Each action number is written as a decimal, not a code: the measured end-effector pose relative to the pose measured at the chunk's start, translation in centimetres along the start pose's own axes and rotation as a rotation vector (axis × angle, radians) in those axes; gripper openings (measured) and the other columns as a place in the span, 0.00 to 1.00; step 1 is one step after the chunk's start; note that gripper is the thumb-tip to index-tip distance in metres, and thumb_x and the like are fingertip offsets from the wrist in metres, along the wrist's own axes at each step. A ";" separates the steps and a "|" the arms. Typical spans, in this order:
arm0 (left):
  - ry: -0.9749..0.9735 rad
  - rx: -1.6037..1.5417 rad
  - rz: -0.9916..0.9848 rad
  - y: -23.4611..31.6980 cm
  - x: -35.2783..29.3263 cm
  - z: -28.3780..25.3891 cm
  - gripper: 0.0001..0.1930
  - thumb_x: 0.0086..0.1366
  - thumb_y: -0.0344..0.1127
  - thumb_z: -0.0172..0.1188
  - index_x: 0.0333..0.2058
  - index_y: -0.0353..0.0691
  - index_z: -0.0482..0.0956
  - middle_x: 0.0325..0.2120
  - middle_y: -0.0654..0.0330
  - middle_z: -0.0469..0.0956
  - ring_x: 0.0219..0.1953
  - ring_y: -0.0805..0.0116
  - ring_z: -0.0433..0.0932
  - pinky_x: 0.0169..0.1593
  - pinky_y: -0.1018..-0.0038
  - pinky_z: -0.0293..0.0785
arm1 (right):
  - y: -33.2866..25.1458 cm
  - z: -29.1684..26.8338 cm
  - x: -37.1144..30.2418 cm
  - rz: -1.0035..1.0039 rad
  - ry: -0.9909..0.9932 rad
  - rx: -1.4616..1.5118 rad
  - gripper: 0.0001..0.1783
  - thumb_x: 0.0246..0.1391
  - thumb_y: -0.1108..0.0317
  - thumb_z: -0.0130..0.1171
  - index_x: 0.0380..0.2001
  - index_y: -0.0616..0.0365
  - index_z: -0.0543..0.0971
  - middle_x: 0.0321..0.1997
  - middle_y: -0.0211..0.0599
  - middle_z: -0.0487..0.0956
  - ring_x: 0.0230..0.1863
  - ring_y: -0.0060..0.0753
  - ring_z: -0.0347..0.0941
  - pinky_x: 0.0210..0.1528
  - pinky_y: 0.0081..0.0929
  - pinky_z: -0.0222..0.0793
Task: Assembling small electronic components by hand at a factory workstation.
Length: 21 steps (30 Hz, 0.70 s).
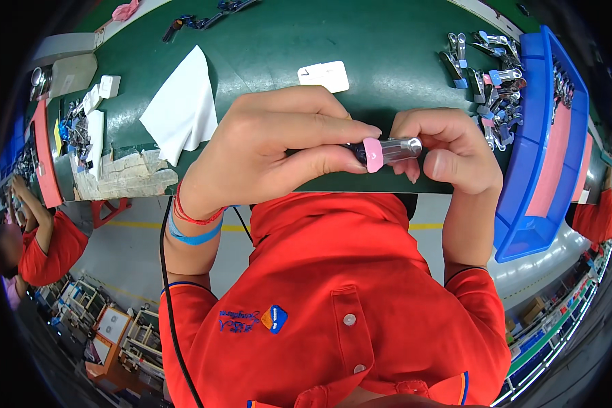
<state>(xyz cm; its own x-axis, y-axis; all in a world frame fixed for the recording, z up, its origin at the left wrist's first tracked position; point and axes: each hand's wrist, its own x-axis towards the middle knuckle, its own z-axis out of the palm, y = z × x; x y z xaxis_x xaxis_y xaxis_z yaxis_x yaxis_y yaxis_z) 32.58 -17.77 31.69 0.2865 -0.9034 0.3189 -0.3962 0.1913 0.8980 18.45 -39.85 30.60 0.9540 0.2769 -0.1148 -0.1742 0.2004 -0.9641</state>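
In front of my body, over the near edge of the table, my left hand (272, 139) pinches a small tube-like part by its dark end, thumb on the near side and fingers on the far side. A pink band (373, 155) circles its middle, and its clear, shiny end (400, 149) points to the right. My right hand (455, 153) is beside that clear end, fingers curled loosely and thumb apart from them. The clear end overlaps its fingers, so I cannot tell whether they touch it.
Several similar clear and dark parts (500, 95) with blue or pink bands lie at right, beside a long blue tray (534, 228). A white cloth (183, 102) and a white card (324, 75) rest on the green table (265, 41). Other people in red sit at both sides.
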 end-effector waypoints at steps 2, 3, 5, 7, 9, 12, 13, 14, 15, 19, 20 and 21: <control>0.028 -0.022 -0.007 0.0 0.0 0.1 0.15 0.51 0.23 0.69 0.40 0.36 0.84 0.28 0.58 0.79 0.26 0.68 0.77 0.28 0.76 0.71 | -0.3 0.2 0.0 0.076 0.046 0.037 0.27 0.58 0.47 0.58 0.32 0.68 0.75 0.30 0.39 0.76 0.24 0.21 0.71 0.25 0.17 0.68; 0.042 -0.034 -0.010 0.0 0.0 0.2 0.15 0.51 0.23 0.68 0.40 0.36 0.84 0.29 0.57 0.80 0.27 0.68 0.77 0.28 0.76 0.72 | -0.3 0.2 -0.1 0.114 0.069 0.055 0.29 0.57 0.45 0.58 0.33 0.68 0.75 0.30 0.39 0.76 0.25 0.21 0.72 0.25 0.17 0.68; 0.048 -0.034 -0.003 -0.1 0.0 0.2 0.15 0.51 0.23 0.68 0.40 0.36 0.84 0.28 0.57 0.80 0.27 0.67 0.77 0.28 0.76 0.72 | -0.2 0.2 -0.1 0.119 0.081 0.052 0.29 0.57 0.45 0.58 0.35 0.68 0.76 0.31 0.39 0.76 0.25 0.21 0.72 0.25 0.17 0.68; 0.057 -0.034 0.011 -0.1 0.0 0.2 0.15 0.51 0.22 0.68 0.40 0.35 0.84 0.28 0.57 0.80 0.27 0.67 0.77 0.28 0.76 0.72 | -0.4 0.4 0.0 0.129 0.104 0.046 0.31 0.57 0.44 0.58 0.37 0.69 0.76 0.32 0.40 0.76 0.26 0.22 0.72 0.26 0.17 0.68; 0.056 -0.033 0.005 -0.2 0.1 0.1 0.15 0.51 0.22 0.68 0.40 0.35 0.84 0.28 0.57 0.80 0.27 0.68 0.77 0.28 0.76 0.72 | -0.7 1.0 -0.2 0.064 0.155 0.084 0.24 0.56 0.53 0.60 0.39 0.68 0.77 0.32 0.38 0.78 0.29 0.22 0.74 0.29 0.17 0.70; 0.052 -0.026 -0.003 -0.2 0.1 0.1 0.14 0.52 0.23 0.69 0.40 0.34 0.84 0.28 0.57 0.80 0.28 0.69 0.78 0.29 0.77 0.72 | -1.3 2.1 0.4 -0.073 0.253 0.157 0.14 0.56 0.69 0.63 0.43 0.66 0.79 0.32 0.34 0.80 0.35 0.22 0.76 0.35 0.17 0.72; 0.070 -0.064 -0.086 -0.1 0.0 0.2 0.15 0.52 0.23 0.69 0.40 0.34 0.84 0.29 0.57 0.80 0.29 0.70 0.78 0.30 0.78 0.73 | -1.2 2.3 0.6 -0.193 0.315 -0.177 0.14 0.56 0.71 0.63 0.44 0.66 0.78 0.34 0.35 0.80 0.35 0.22 0.77 0.36 0.18 0.72; 0.089 -0.103 -0.168 0.0 -0.1 0.4 0.15 0.52 0.24 0.69 0.41 0.34 0.84 0.30 0.58 0.80 0.29 0.71 0.78 0.30 0.79 0.73 | -1.1 2.4 0.8 -0.311 0.371 -0.514 0.15 0.55 0.72 0.63 0.45 0.67 0.78 0.35 0.36 0.81 0.36 0.23 0.77 0.36 0.18 0.73; 0.105 -0.143 -0.248 0.0 -0.1 0.6 0.15 0.52 0.24 0.70 0.41 0.34 0.83 0.30 0.58 0.80 0.30 0.72 0.78 0.31 0.79 0.74 | -0.9 2.5 0.8 -0.426 0.424 -0.854 0.16 0.55 0.74 0.63 0.46 0.68 0.78 0.36 0.37 0.81 0.37 0.23 0.78 0.37 0.19 0.73; 0.363 -0.329 -0.330 1.0 0.4 2.4 0.16 0.52 0.25 0.71 0.42 0.34 0.83 0.31 0.59 0.79 0.31 0.75 0.78 0.34 0.81 0.76 | 0.9 2.7 0.5 -0.276 0.500 -0.408 0.16 0.55 0.75 0.62 0.47 0.69 0.77 0.40 0.39 0.81 0.37 0.24 0.78 0.39 0.20 0.74; 0.363 -0.329 -0.327 0.9 0.5 2.5 0.16 0.52 0.25 0.71 0.42 0.34 0.83 0.31 0.59 0.79 0.31 0.75 0.78 0.34 0.81 0.76 | 1.2 2.9 0.6 -0.278 0.501 -0.411 0.16 0.55 0.75 0.62 0.47 0.69 0.77 0.40 0.39 0.81 0.37 0.24 0.78 0.39 0.20 0.74; 0.353 -0.275 -0.266 0.6 0.6 2.6 0.17 0.52 0.25 0.71 0.43 0.34 0.82 0.32 0.59 0.79 0.31 0.75 0.78 0.34 0.81 0.76 | 1.4 3.3 0.6 -0.254 0.494 -0.281 0.16 0.55 0.75 0.62 0.47 0.69 0.77 0.40 0.39 0.81 0.37 0.24 0.78 0.40 0.20 0.74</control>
<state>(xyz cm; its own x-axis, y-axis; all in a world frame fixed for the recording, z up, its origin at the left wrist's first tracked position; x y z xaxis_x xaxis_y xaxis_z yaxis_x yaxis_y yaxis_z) 30.26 -19.16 31.64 0.6413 -0.7595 0.1092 -0.0393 0.1096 0.9932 17.96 -36.30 29.97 0.9692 -0.2277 0.0940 0.0798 -0.0708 -0.9943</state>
